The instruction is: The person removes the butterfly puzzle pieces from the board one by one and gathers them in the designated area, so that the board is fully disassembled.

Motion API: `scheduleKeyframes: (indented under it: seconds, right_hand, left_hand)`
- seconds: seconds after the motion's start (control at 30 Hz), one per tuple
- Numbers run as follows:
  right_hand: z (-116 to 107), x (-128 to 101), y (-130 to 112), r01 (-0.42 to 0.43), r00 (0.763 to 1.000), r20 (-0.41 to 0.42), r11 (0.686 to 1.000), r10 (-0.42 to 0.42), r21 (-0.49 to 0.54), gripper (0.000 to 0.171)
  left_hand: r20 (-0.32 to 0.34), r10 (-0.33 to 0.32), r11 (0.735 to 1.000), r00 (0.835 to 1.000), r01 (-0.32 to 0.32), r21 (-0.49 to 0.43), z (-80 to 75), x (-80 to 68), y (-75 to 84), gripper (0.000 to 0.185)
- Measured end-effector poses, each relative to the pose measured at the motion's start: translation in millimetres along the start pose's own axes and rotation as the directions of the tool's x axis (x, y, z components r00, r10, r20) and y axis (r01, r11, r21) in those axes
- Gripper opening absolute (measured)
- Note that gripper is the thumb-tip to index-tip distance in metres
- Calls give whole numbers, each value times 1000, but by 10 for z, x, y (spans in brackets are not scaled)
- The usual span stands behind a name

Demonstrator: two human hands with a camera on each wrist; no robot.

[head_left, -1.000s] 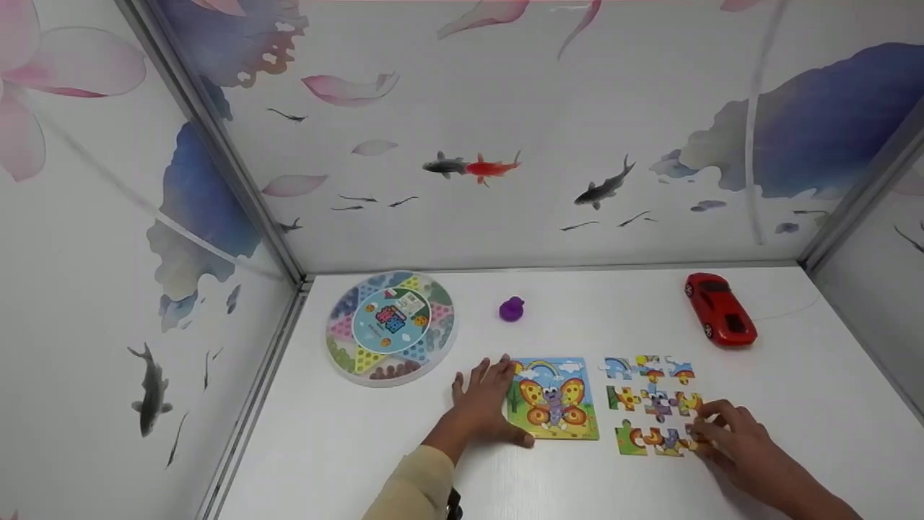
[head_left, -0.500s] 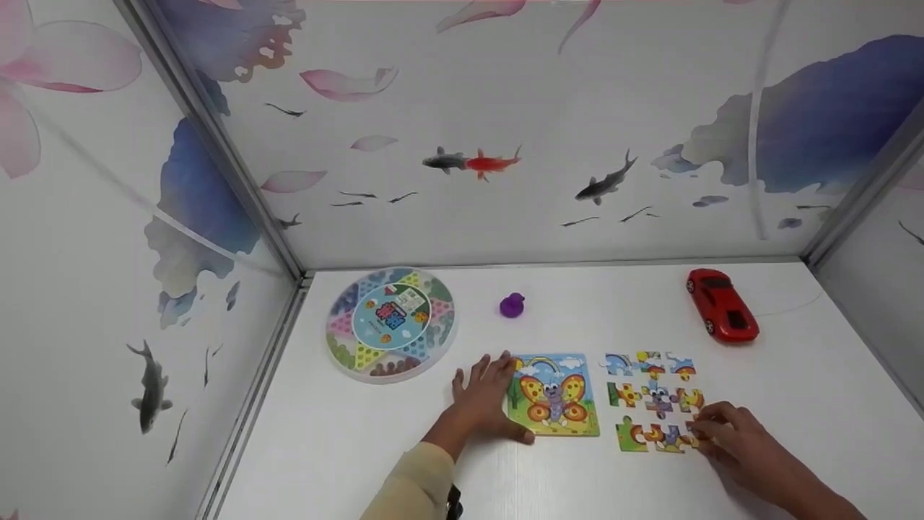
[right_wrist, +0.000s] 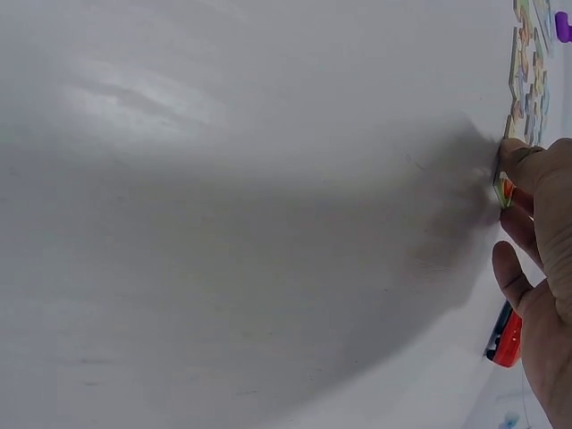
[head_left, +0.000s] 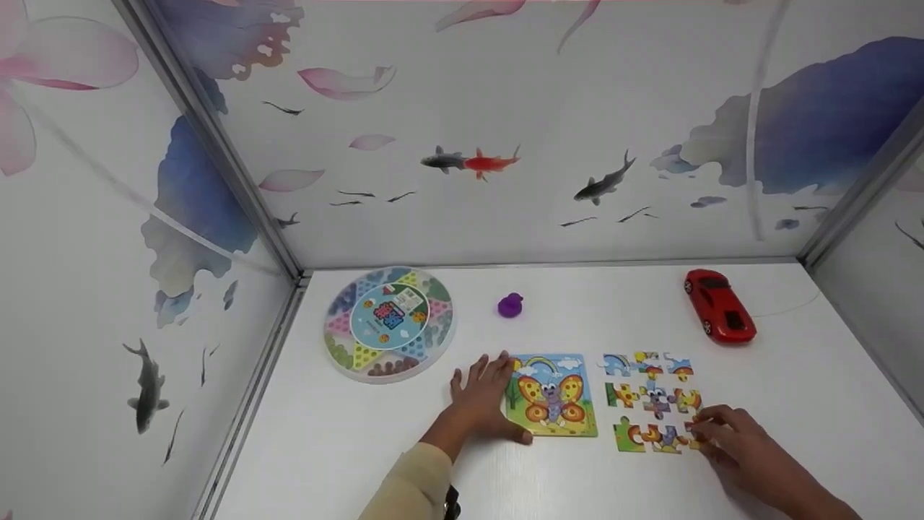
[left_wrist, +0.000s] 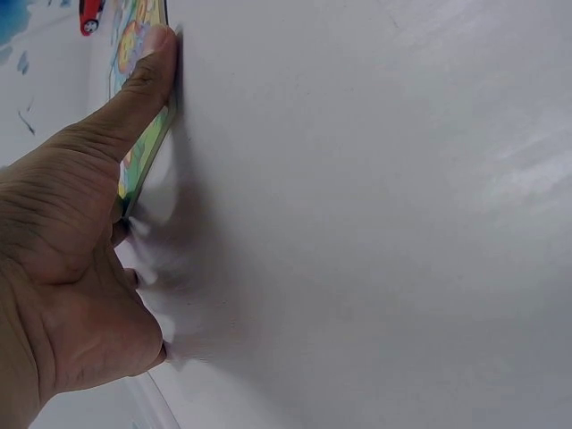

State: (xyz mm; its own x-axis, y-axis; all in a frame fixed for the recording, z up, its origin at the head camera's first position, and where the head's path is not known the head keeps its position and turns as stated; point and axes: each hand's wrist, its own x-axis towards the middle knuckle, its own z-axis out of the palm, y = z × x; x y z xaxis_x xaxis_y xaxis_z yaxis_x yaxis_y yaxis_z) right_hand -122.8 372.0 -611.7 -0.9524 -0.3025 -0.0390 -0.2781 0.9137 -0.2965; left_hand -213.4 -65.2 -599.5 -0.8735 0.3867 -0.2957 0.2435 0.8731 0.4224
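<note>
A square butterfly picture board (head_left: 552, 396) lies flat on the white table. My left hand (head_left: 478, 406) is spread at its left side, with the thumb along the near edge and a fingertip by the upper left corner; the left wrist view shows the thumb (left_wrist: 143, 89) straight against that edge. To the right, several jigsaw pieces (head_left: 655, 397) lie in rows, slightly apart. At the near right corner of these rows, my right hand (head_left: 743, 444) pinches the corner puzzle piece (right_wrist: 506, 189) between thumb and fingers. That piece is partly hidden by the fingers.
A round Chinese checkers set (head_left: 390, 325) lies at the back left. Between it and the red toy car (head_left: 720, 307) at the back right sits a small purple toy duck (head_left: 510, 305). Printed panels (head_left: 534, 238) wall the table at the back and sides.
</note>
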Motion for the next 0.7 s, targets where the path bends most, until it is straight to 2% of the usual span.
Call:
scheduleKeyframes:
  seconds: [0.4,0.57,0.7]
  right_hand:
    - [17,-44,95,-99,993,75,993,94,69,31]
    - [17,-61,120,-119,991,70,990,114,78,29]
    - [20,-70,87,-137,990,18,985,136,100,33]
  left_hand:
    - [5,11,1000,1000,-11,-26,112,59,16,135]
    - [2,20,998,1000,-20,-52,142,84,18,136]
    - [1,21,997,1000,-21,-78,122,78,-2,137]
